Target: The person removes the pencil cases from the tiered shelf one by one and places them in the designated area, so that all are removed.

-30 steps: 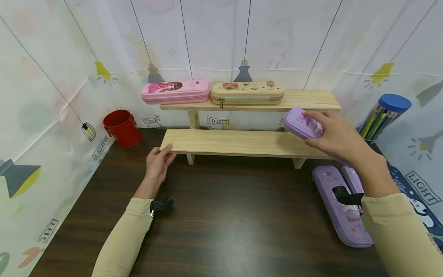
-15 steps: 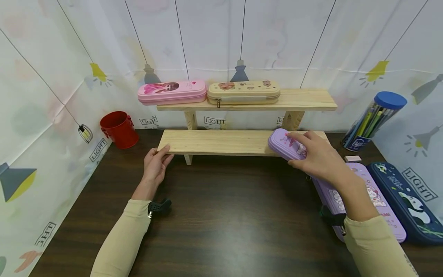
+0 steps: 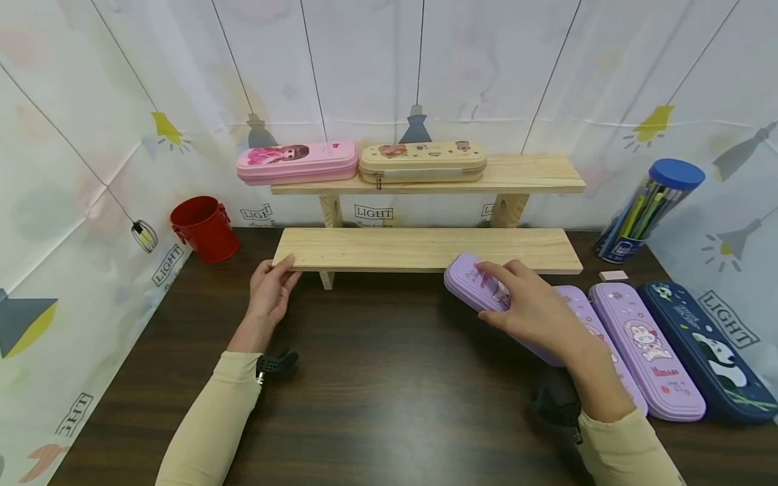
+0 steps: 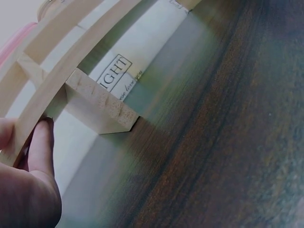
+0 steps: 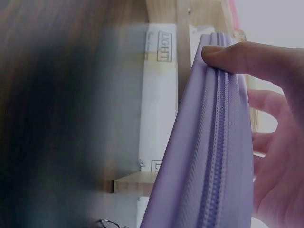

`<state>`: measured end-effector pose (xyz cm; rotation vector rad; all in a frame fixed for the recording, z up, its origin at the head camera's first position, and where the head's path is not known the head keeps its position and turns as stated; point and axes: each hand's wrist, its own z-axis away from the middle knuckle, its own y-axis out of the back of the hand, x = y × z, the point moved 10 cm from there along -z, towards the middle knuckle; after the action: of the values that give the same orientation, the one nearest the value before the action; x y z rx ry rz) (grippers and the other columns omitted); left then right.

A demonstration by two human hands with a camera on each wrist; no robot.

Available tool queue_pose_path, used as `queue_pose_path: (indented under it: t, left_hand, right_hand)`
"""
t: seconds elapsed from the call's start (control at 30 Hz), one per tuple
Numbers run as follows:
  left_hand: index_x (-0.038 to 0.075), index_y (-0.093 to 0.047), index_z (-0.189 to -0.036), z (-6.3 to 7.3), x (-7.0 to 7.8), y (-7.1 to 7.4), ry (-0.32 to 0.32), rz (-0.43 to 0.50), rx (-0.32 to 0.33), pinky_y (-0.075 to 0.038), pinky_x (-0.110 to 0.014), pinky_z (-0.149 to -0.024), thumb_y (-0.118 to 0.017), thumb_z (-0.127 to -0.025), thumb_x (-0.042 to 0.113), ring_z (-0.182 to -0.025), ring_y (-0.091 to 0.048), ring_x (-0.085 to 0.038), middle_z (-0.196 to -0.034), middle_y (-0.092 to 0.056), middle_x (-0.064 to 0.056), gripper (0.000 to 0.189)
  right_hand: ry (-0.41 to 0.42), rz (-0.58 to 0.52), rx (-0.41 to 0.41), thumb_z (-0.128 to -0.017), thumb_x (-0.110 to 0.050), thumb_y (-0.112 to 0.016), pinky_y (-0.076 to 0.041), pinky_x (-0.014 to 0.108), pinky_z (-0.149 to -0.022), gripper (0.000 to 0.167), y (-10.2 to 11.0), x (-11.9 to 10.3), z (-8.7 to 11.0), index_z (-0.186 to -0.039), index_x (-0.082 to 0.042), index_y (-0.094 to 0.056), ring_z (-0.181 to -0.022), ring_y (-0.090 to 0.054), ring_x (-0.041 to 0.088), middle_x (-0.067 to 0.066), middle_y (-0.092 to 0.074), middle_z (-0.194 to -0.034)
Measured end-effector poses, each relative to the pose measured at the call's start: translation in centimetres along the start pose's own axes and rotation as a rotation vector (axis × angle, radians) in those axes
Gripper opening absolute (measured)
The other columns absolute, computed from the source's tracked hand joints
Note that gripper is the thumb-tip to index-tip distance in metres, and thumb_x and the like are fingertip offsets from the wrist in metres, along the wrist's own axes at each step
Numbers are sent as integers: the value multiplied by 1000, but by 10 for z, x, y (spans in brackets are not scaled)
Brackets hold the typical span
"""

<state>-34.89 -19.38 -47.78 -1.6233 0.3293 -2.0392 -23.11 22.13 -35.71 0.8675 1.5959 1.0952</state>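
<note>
My right hand (image 3: 535, 307) grips a purple zippered pencil case (image 3: 471, 280) across its width, held above the table in front of the lower shelf board. In the right wrist view the thumb presses along the zipper side of the pencil case (image 5: 204, 156), fingers on the far side. My left hand (image 3: 270, 293) pinches the left front corner of the wooden two-tier shelf's lower board (image 3: 395, 250). In the left wrist view a finger of the left hand (image 4: 33, 185) lies beneath that board. On the upper board sit a pink pencil case (image 3: 298, 162) and a cream pencil case (image 3: 422, 162).
A red bucket (image 3: 206, 229) stands left of the shelf. Toward the right are a pen jar (image 3: 647, 209) with a blue lid, a small pale block (image 3: 614, 276), two purple pencil cases (image 3: 647, 351) and a navy panda pencil case (image 3: 708, 351) on the dark table (image 3: 389, 405).
The right hand has carried the purple pencil case left and down, from beside the upper board to the front of the lower one. The left hand keeps its hold on the board's corner.
</note>
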Motion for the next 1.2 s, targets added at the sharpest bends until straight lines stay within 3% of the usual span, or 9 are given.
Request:
queue_pose_path:
  t: [0.13, 0.27, 0.47, 0.83, 1.07, 1.2]
  left_hand:
    - [11, -45, -108, 0, -1, 0, 5, 5, 1, -58, -21, -88, -69, -93, 12, -98, -72, -10, -120, -59, -7, 28]
    - [10, -46, -109, 0, 0, 0, 4, 9, -5, -58, -21, -88, -69, -93, 13, -97, -72, -10, -117, -61, -6, 28]
    - [10, -45, -108, 1, -2, -1, 11, 2, -13, -58, -21, -89, -67, -95, 13, -97, -72, -9, -118, -61, -6, 26]
    - [11, -45, -111, 2, -1, 1, 8, 14, -7, -58, -20, -88, -68, -94, 14, -98, -72, -10, -120, -60, -7, 28]
    - [11, -45, -111, 2, 0, -1, 1, 13, -15, -58, -21, -89, -67, -95, 14, -99, -72, -10, -121, -59, -7, 27]
    - [11, -45, -111, 1, 0, -1, 0, 21, -19, -58, -21, -89, -67, -95, 13, -99, -72, -10, -121, -59, -8, 27]
  right_hand:
    - [25, 3, 15, -77, -34, -82, -52, 38, -76, 77, -5, -7, 4, -145, -22, -49, -96, -56, 22, 9, -58, -120]
    - [50, -3, 19, -75, -33, -84, -48, 33, -70, 77, -14, -13, 5, -143, -21, -51, -90, -54, 20, 6, -58, -113]
    - [30, -3, -36, -75, -37, -84, -41, 24, -61, 79, -34, -15, 7, -144, -23, -50, -82, -50, 16, 2, -55, -102]
    - [29, 73, -32, -77, -40, -82, -52, 38, -64, 74, -50, -14, 12, -144, -31, -51, -92, -55, 22, 10, -58, -115]
    - [-4, 94, -55, -76, -45, -83, -48, 34, -54, 72, -56, -10, 17, -141, -28, -55, -86, -56, 21, 11, -59, -112]
    - [-34, 96, -77, -76, -45, -83, -49, 34, -55, 73, -55, -8, 20, -141, -26, -55, -87, -56, 22, 14, -59, -115]
